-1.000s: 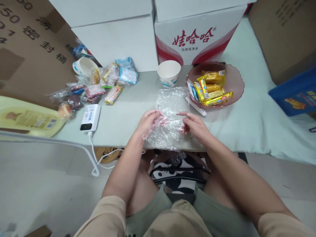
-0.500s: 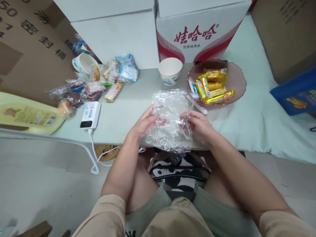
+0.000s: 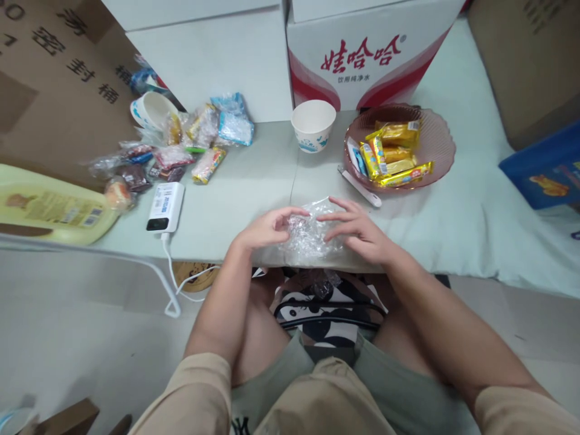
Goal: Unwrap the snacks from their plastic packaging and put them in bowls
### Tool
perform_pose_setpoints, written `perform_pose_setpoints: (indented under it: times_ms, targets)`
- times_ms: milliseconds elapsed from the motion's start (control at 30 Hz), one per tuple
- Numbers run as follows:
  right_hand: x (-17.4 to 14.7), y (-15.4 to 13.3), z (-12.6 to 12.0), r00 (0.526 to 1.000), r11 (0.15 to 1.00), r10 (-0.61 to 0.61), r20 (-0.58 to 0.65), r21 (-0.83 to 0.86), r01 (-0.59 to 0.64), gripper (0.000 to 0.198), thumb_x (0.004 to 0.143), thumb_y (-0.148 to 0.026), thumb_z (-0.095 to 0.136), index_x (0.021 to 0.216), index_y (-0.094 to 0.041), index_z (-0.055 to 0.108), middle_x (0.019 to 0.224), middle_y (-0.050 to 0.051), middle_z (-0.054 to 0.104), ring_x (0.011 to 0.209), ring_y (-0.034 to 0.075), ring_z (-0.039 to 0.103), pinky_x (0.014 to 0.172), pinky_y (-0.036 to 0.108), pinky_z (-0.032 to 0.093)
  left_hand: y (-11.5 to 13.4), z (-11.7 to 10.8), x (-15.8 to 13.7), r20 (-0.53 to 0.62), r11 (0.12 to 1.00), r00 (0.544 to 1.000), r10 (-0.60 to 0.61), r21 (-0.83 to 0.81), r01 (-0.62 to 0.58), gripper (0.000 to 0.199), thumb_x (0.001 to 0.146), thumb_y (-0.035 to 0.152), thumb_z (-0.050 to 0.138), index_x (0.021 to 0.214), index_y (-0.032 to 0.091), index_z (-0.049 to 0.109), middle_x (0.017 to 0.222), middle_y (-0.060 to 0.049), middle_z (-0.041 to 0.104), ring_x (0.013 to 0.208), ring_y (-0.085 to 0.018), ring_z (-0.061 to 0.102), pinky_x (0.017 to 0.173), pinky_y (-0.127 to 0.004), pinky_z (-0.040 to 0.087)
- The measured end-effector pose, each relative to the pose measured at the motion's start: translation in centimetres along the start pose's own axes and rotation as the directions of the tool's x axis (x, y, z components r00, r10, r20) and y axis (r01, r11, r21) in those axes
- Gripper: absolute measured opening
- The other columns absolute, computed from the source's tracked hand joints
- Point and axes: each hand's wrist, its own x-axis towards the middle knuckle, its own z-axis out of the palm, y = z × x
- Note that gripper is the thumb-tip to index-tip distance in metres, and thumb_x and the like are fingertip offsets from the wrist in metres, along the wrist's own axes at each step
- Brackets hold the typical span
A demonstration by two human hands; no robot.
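Note:
A crumpled sheet of clear plastic film (image 3: pixel 312 237) lies bunched near the table's front edge, between my two hands. My left hand (image 3: pixel 272 228) is at its left side, forefinger reaching over the film and thumb apart from it. From the right, my right hand (image 3: pixel 360 232) spreads its fingers over the film, fingertips touching it or just above. A small white-handled tool (image 3: pixel 360 186), perhaps a peeler or cutter, rests beyond the right hand. Behind the film stands a white paper cup (image 3: pixel 313 127) with blue print.
A pink glass bowl (image 3: pixel 446 151) holds yellow snack packets (image 3: pixel 399 145). Wrapped snacks (image 3: pixel 174 158), a tipped paper cup (image 3: pixel 151 110) and a cabled power bank (image 3: pixel 165 205) are on the left. A yellow bottle (image 3: pixel 54 208) lies at far left. White cartons (image 3: pixel 371 54) line the back.
The plastic film, spread out and held between both hands before, is now bunched smaller and lower on the table. My right hand's fingers have opened out; the tool's far end is now uncovered.

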Motion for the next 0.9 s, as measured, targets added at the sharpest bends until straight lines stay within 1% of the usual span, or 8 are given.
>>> perform_pose_setpoints:
  times_ms: [67, 167, 233, 333, 433, 533, 667, 900]
  targets:
    - [-0.2, -0.2, -0.2, 0.999, 1.000, 0.007, 0.052, 0.018, -0.008, 0.033, 0.094, -0.042, 0.046, 0.086, -0.031, 0.077, 0.142, -0.002, 0.061, 0.152, 0.035, 0.026, 0.121, 0.065, 0.014, -0.1, -0.2, -0.1, -0.006, 0.999, 1.000, 0.026, -0.038, -0.027, 0.040, 0.076, 0.029, 0.075, 0.114, 0.018, 0.070, 0.120, -0.011, 0.070, 0.106, -0.022, 0.066, 0.088, -0.033, 0.052]
    - [0.0, -0.4, -0.2, 0.972, 0.994, 0.086, -0.220, 0.088, -0.067, 0.035, 0.094, -0.055, 0.050, 0.103, -0.032, 0.073, 0.158, -0.002, 0.044, 0.154, 0.032, 0.022, 0.123, 0.059, 0.016, -0.5, 0.2, 0.1, -0.140, 0.994, 0.989, 0.053, -0.086, -0.065, 0.032, 0.081, 0.034, 0.074, 0.109, 0.018, 0.068, 0.114, -0.010, 0.072, 0.101, -0.020, 0.068, 0.088, -0.032, 0.051]
    - [0.4, -0.5, 0.2, 0.910, 0.970, 0.220, -0.352, 0.182, -0.164, 0.046, 0.084, -0.059, 0.064, 0.121, -0.031, 0.064, 0.154, 0.005, 0.047, 0.146, 0.032, 0.037, 0.119, 0.056, 0.029, -0.7, 0.6, 0.2, -0.134, 0.985, 0.989, 0.055, -0.154, -0.076, 0.046, 0.079, 0.034, 0.078, 0.120, 0.021, 0.061, 0.111, -0.008, 0.072, 0.095, -0.019, 0.070, 0.084, -0.030, 0.053]
    - [1.2, -0.8, 1.1, 0.877, 0.850, 0.457, -0.150, 0.363, -0.381, 0.055, 0.072, -0.055, 0.077, 0.115, -0.024, 0.061, 0.110, 0.010, 0.070, 0.102, 0.028, 0.068, 0.092, 0.048, 0.054, -0.6, 1.2, 0.5, -0.074, 0.962, 0.996, 0.040, -0.266, -0.058, 0.077, 0.074, 0.033, 0.083, 0.141, 0.028, 0.045, 0.113, -0.008, 0.073, 0.094, -0.020, 0.072, 0.081, -0.029, 0.054]
    - [1.8, -1.3, 1.9, 0.837, 0.757, 0.545, -0.060, 0.465, -0.459, 0.033, 0.076, -0.050, 0.074, 0.081, -0.021, 0.059, 0.070, 0.001, 0.066, 0.064, 0.018, 0.065, 0.068, 0.035, 0.054, -0.2, 1.5, 0.7, -0.137, 0.925, 0.990, -0.018, -0.379, -0.035, 0.092, 0.067, 0.035, 0.087, 0.145, 0.032, 0.039, 0.118, -0.008, 0.071, 0.097, -0.021, 0.073, 0.082, -0.030, 0.054]
    - [2.1, -1.6, 2.2, 0.797, 0.733, 0.573, -0.190, 0.554, -0.394, 0.032, 0.074, -0.048, 0.074, 0.076, -0.022, 0.056, 0.065, -0.002, 0.064, 0.061, 0.015, 0.063, 0.063, 0.029, 0.051, 0.0, 1.9, 1.2, -0.122, 0.902, 0.982, -0.147, -0.425, 0.082, 0.072, 0.065, 0.038, 0.087, 0.128, 0.021, 0.057, 0.106, -0.010, 0.074, 0.090, -0.022, 0.073, 0.079, -0.032, 0.055]
    - [1.9, -1.4, 1.4, 0.789, 0.703, 0.599, -0.133, 0.559, -0.440, 0.032, 0.074, -0.049, 0.073, 0.089, -0.022, 0.063, 0.068, -0.001, 0.068, 0.056, 0.014, 0.059, 0.053, 0.026, 0.046, 0.1, 2.3, 1.5, -0.197, 0.914, 0.948, -0.251, -0.371, 0.165, 0.041, 0.073, 0.039, 0.080, 0.102, 0.016, 0.063, 0.093, -0.007, 0.074, 0.078, -0.017, 0.070, 0.062, -0.025, 0.049]
    - [1.2, -0.7, 0.1, 0.818, 0.721, 0.570, -0.083, 0.527, -0.450, 0.037, 0.076, -0.048, 0.072, 0.102, -0.022, 0.070, 0.057, -0.005, 0.061, 0.050, 0.013, 0.054, 0.051, 0.027, 0.046, 0.3, 1.4, 0.4, -0.176, 0.908, 0.956, -0.235, -0.391, 0.151, 0.046, 0.072, 0.047, 0.081, 0.106, 0.023, 0.060, 0.065, 0.005, 0.062, 0.050, -0.011, 0.059, 0.048, -0.022, 0.044]
